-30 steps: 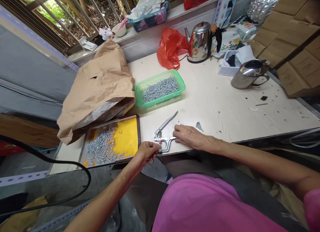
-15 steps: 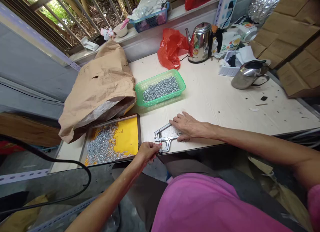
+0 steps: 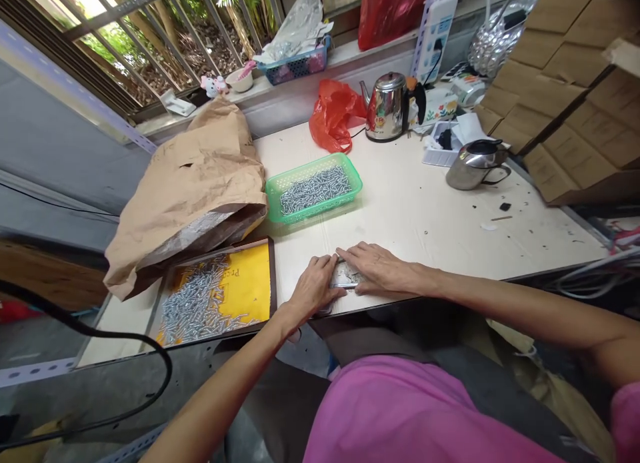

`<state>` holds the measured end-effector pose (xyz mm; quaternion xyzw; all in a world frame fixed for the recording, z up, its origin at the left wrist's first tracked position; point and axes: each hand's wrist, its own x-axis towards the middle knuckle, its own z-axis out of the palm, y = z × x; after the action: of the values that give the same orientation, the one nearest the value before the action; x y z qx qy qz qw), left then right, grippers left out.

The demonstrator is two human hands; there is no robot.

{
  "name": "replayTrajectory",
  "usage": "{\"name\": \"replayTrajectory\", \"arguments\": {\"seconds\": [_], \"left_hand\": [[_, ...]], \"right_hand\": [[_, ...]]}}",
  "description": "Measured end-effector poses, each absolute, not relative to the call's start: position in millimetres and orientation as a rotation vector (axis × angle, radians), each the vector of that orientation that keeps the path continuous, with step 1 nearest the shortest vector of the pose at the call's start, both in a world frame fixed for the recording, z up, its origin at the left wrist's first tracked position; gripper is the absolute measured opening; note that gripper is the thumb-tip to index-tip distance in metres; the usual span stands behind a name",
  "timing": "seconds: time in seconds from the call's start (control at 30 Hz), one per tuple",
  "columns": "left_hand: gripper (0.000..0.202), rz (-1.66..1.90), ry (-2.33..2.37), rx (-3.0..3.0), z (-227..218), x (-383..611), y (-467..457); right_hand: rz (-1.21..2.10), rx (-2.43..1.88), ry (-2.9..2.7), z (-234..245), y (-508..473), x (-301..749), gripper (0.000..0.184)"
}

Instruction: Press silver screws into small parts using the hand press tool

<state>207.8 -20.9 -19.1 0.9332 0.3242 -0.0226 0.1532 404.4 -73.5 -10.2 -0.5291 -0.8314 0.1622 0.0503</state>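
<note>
A silver plier-like hand tool (image 3: pixel 346 275) lies at the front edge of the table, mostly covered by both hands. My left hand (image 3: pixel 314 286) is closed over its left, head end, thumb toward the right. My right hand (image 3: pixel 377 268) grips the handles at the other end, fingers stretched along the upper one. Left of my left hand, a shallow tray (image 3: pixel 273 276) with a yellow lining holds many small metal pins or screws (image 3: pixel 193 306). Beyond the hands stands a green plastic basket (image 3: pixel 315 215) of similar small metal pieces (image 3: pixel 316 188). The tool's jaws are hidden.
A large brown paper bag (image 3: pixel 185 176) stands behind the tray. Farther back are a red plastic bag (image 3: pixel 333 116), a steel kettle (image 3: pixel 387 110) and a metal pitcher (image 3: pixel 473 170). Cardboard boxes (image 3: pixel 565 96) rise at the right. A black cable (image 3: pixel 120 321) hangs at the left.
My left hand has gone from pinching at the tool's lower tip to closing over its head end. My right hand stays on the handles. The head view has shifted slightly.
</note>
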Motion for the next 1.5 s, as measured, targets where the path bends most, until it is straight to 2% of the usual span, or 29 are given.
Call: {"name": "replayTrajectory", "arguments": {"seconds": [0.13,0.3,0.37,0.43,0.53,0.7,0.83,0.93,1.0,1.17,1.33,1.4,1.5], "left_hand": [[0.069,-0.149,0.924,2.762,-16.1,212.0,-14.3],[0.039,-0.144,0.861,2.739,-18.5,212.9,-18.6],[0.026,-0.131,0.885,2.728,-20.7,212.3,-22.1],[0.018,-0.143,0.893,2.735,-21.3,211.7,-25.4],[0.016,-0.198,0.866,2.754,-19.0,212.6,-26.9],[0.021,-0.128,0.953,2.768,-17.4,221.5,-15.2],[0.029,-0.041,1.037,2.753,-19.9,227.6,-3.2],[0.039,0.026,1.164,2.715,-23.3,229.2,-9.3],[0.038,0.124,1.213,2.706,-28.8,230.8,-23.8],[0.037,0.347,0.981,2.694,-51.0,236.8,-70.3],[0.039,0.403,0.988,2.606,-57.8,237.8,-80.8],[0.043,0.407,0.98,2.6,-56.9,237.9,-79.9],[0.045,0.423,0.97,2.596,-55.7,238.2,-88.6]], "right_hand": [[0.472,-1.683,-2.574,-8.2,-73.7,411.2,0.059],[0.472,-1.667,-2.604,-15.3,-82.0,403.1,0.02],[0.466,-1.592,-2.613,-23.3,-86.9,399.8,0.012],[0.428,-1.523,-2.611,-32.0,-91.3,398.0,0.017],[0.371,-1.519,-2.589,-39.6,-92.8,398.3,0.018],[0.361,-1.615,-2.561,-28.9,-70.4,410.0,0.014],[0.419,-1.533,-2.603,-21.0,-41.2,426.5,0.024],[0.455,-1.439,-2.622,-25.6,-27.9,433.6,0.023],[0.407,-1.48,-2.574,-31.0,-23.3,434.4,0.023],[0.264,-1.585,-2.527,-36.1,-4.4,434.5,0.024],[0.196,-1.705,-2.522,-22.7,13.5,425.5,0.021],[0.191,-1.617,-2.597,-14.3,7.4,409.0,0.021],[0.25,-1.125,-2.78,-3.8,-11.2,375.1,0.018]]}}
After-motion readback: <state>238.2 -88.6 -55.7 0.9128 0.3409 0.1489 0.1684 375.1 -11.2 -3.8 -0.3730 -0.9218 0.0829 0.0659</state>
